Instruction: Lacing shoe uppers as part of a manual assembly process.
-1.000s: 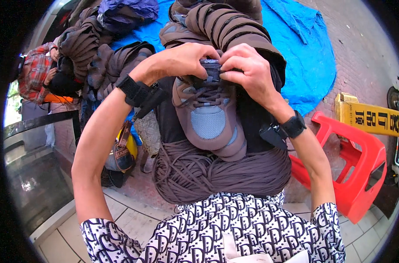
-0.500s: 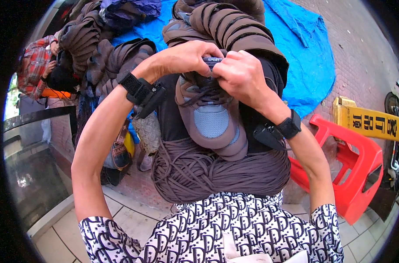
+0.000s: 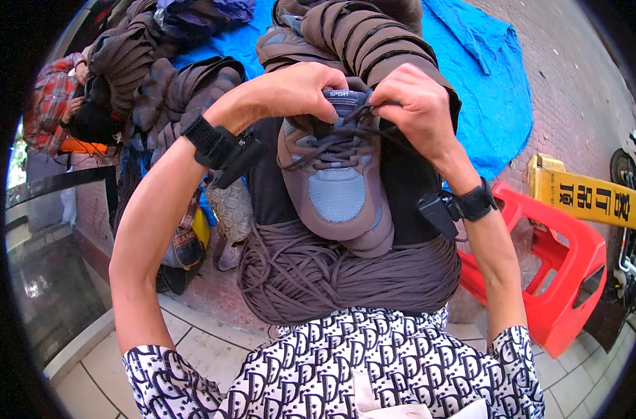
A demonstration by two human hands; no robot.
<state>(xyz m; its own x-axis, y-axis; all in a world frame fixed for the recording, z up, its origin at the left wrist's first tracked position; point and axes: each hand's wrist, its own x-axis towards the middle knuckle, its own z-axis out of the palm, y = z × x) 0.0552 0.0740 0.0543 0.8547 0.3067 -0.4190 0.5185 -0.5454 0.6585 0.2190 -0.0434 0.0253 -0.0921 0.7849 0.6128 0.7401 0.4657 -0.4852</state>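
A brown sneaker [image 3: 335,199] with a blue mesh toe lies toe toward me on a big bundle of brown laces [image 3: 346,276] in my lap. My left hand [image 3: 290,91] grips the shoe's collar and tongue from the left. My right hand [image 3: 412,108] pinches the brown lace [image 3: 346,143] at the top eyelets on the right. Both wrists carry black straps with small devices. The laces are threaded across the upper.
More bundles of brown laces and shoe parts [image 3: 360,31] are stacked ahead on a blue tarp [image 3: 492,91]. A red plastic stool [image 3: 562,272] stands at my right, a yellow sign [image 3: 587,199] behind it. A person in a plaid shirt [image 3: 53,112] sits at far left.
Both hands stay at the shoe's top; my right hand has shifted slightly and pulled the lace taut. The shoe sits a little more upright in view.
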